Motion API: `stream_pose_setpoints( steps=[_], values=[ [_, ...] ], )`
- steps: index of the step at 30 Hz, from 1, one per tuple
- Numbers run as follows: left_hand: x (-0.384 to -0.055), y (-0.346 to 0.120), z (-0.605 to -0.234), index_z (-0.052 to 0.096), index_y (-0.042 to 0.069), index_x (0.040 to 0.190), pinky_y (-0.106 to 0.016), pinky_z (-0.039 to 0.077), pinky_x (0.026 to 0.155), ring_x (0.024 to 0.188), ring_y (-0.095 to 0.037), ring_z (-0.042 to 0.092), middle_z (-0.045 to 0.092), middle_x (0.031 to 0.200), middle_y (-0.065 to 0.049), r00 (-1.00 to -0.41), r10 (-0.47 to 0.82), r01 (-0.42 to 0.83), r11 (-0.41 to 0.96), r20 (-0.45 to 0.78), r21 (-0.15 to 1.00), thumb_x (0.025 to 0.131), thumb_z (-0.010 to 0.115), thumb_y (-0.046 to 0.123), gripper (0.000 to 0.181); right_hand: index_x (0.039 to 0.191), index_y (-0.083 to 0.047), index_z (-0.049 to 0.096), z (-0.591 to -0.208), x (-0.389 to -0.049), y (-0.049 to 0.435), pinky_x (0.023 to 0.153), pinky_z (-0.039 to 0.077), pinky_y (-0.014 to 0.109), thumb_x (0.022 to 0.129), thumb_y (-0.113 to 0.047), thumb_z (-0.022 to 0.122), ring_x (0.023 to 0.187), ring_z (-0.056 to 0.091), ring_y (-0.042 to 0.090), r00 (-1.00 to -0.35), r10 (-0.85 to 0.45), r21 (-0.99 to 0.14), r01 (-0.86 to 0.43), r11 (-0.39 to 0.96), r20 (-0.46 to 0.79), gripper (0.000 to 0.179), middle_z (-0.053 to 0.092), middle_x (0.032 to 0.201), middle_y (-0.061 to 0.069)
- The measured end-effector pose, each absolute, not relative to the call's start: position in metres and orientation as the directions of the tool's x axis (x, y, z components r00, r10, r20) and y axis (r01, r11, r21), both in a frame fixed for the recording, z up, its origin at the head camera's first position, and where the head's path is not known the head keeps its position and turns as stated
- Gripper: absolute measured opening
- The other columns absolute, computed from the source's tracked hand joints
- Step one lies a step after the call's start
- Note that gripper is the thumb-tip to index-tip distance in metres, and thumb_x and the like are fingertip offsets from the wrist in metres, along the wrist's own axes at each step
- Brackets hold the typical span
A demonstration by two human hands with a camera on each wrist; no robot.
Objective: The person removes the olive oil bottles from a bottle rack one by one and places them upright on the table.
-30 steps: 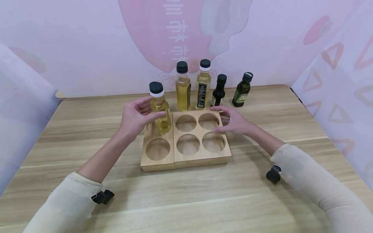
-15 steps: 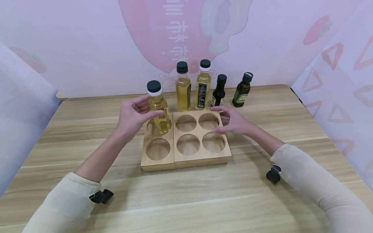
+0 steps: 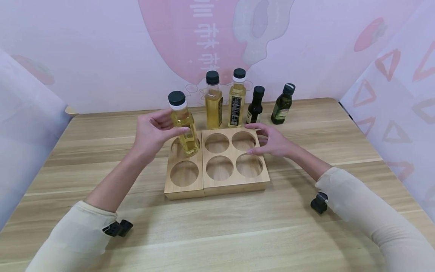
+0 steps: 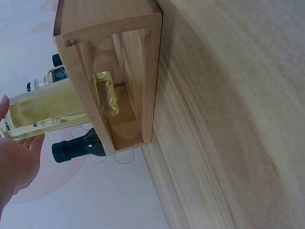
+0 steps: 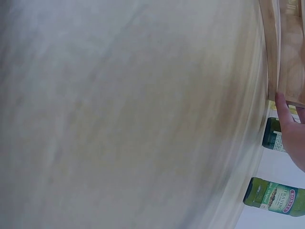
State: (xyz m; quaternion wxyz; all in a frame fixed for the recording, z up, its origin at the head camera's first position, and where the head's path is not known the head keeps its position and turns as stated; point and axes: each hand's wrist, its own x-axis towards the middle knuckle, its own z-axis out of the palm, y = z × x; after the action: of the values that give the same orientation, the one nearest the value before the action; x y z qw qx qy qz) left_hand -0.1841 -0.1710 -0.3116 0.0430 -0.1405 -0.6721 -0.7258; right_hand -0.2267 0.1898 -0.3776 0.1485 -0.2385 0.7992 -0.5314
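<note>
My left hand (image 3: 149, 134) holds a bottle of yellow oil (image 3: 185, 130) with a black cap, thumb on the near side. The bottle leans left, and in the left wrist view the base of this oil bottle (image 4: 108, 95) shows through the rack's open end, below the top board. That is the far left hole of a wooden bottle rack (image 3: 202, 166), made of a narrow and a wider section with round holes. My right hand (image 3: 275, 141) grips the rack's far right corner, thumb on the right edge; some fingers are hidden behind it.
Behind the rack stand two oil bottles, one on the left (image 3: 213, 105) and one on the right (image 3: 236, 104). A small dark bottle (image 3: 255, 107) and a green bottle (image 3: 282, 107) are to their right. A printed curtain (image 3: 119, 56) hangs along the table's (image 3: 217, 230) back edge.
My left hand has shifted slightly left, tipping the bottle's cap further left while its base stays over the far left hole. The right hand and the rack have stayed put.
</note>
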Motion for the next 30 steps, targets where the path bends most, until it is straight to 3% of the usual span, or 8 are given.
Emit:
stream_pose_setpoints(
  steps=[8, 23, 30],
  values=[
    [-0.184, -0.171, -0.307, 0.069, -0.003, 0.129, -0.028, 0.056, 0.093, 0.105, -0.013, 0.074, 0.078, 0.112, -0.004, -0.953, 0.104, 0.27, -0.131, 0.284, 0.954, 0.08, 0.079, -0.017, 0.052, 0.152, 0.003, 0.041, -0.378, -0.227, 0.191, 0.118, 0.036, 0.053, 0.083, 0.001, 0.082, 0.14, 0.045, 0.043, -0.843, -0.538, -0.917, -0.225, 0.329, 0.014, 0.08, 0.039, 0.157, 0.02],
    [-0.183, -0.169, -0.299, 0.064, -0.006, 0.132, -0.021, 0.055, 0.093, 0.101, -0.006, 0.071, 0.076, 0.102, 0.013, -0.966, -0.053, 0.252, -0.007, 0.251, 0.968, 0.079, 0.082, -0.013, 0.056, 0.153, 0.004, 0.04, -0.378, -0.227, 0.191, 0.118, 0.037, 0.052, 0.083, 0.002, 0.082, 0.141, 0.044, 0.042, -0.839, -0.544, -0.922, -0.22, 0.319, 0.012, 0.082, 0.039, 0.157, 0.019],
    [-0.182, -0.171, -0.298, 0.061, -0.011, 0.133, -0.022, 0.056, 0.093, 0.099, -0.005, 0.071, 0.076, 0.1, 0.014, -0.965, -0.064, 0.253, 0.01, 0.253, 0.967, 0.078, 0.082, -0.014, 0.059, 0.153, 0.003, 0.04, -0.379, -0.227, 0.19, 0.118, 0.036, 0.052, 0.083, 0.002, 0.082, 0.141, 0.044, 0.042, -0.842, -0.539, -0.921, -0.22, 0.322, 0.013, 0.081, 0.04, 0.156, 0.02]
  ],
)
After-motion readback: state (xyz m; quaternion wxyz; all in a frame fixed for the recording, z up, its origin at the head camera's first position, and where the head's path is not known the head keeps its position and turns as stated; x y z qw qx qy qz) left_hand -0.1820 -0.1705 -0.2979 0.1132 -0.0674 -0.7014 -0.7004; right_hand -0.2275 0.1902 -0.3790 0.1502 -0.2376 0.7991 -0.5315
